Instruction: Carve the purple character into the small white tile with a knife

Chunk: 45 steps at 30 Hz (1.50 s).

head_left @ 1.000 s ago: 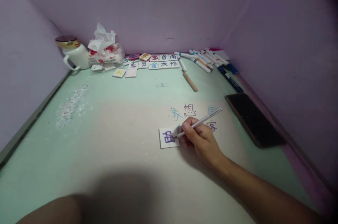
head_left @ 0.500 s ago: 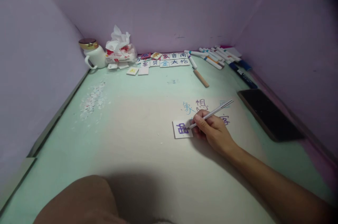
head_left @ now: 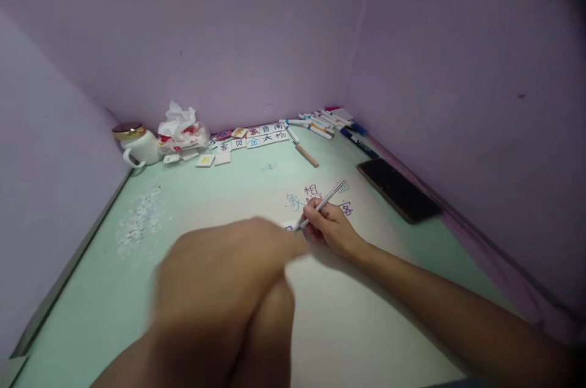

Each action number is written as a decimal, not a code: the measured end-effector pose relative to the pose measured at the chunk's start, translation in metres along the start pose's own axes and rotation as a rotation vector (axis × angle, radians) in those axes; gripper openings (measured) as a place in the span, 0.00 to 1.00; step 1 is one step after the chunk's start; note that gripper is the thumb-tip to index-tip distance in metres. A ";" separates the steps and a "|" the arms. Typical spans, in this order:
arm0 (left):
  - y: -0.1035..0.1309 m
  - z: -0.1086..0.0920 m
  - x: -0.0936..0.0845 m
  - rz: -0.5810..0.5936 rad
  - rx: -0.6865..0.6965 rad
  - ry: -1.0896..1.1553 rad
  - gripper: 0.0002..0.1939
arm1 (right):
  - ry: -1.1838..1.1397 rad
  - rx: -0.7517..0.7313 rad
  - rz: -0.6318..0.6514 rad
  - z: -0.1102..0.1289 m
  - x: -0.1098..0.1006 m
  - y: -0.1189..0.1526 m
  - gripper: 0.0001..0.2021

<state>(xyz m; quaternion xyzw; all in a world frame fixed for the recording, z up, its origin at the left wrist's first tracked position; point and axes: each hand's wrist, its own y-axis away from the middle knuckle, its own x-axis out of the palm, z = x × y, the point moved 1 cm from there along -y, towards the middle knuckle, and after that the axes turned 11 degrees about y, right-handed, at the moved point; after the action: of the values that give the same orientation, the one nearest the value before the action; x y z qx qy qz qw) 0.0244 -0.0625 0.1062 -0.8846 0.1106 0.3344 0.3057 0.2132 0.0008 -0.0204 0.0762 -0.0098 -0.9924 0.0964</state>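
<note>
My right hand [head_left: 333, 230] is closed around a slim, whitish pen-like tool [head_left: 326, 200], its shaft leaning up to the right and its lower end over the tile. Most of that white tile [head_left: 289, 228] with purple marks is now behind my left hand; only a sliver shows. My left hand [head_left: 224, 272] is large and smeared by motion close to the camera, its fingers reaching right toward the tile, and I cannot make out whether they hold anything. Blue and purple characters [head_left: 310, 190] are written on the tabletop just beyond my right hand.
A lidded white mug [head_left: 145, 149], a tissue pack [head_left: 184, 135] and rows of character tiles [head_left: 268, 139] line the back. Markers [head_left: 315, 122] and a tan stick [head_left: 306, 155] lie farther right. A black phone [head_left: 400, 190] rests near the right wall. White crumbs [head_left: 141, 217] are scattered at left.
My left hand has come up from the bottom left to the middle, covering much of the tile. The camera view has turned right and up. My right hand still grips the tool.
</note>
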 end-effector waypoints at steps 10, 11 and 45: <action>-0.007 0.075 0.075 0.350 -0.323 -0.178 0.30 | -0.020 0.009 -0.013 0.000 0.002 0.000 0.19; -0.002 0.078 0.080 0.351 -0.318 -0.167 0.28 | -0.011 0.015 -0.006 0.000 0.002 0.001 0.19; 0.004 0.096 0.086 0.314 -0.159 0.156 0.22 | 0.378 -0.125 0.091 0.008 -0.008 0.007 0.14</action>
<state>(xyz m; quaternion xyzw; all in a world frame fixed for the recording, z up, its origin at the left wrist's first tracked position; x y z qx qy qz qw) 0.0372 -0.0060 -0.0085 -0.9010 0.2439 0.3161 0.1695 0.2209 -0.0046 -0.0107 0.2546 0.0667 -0.9537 0.1459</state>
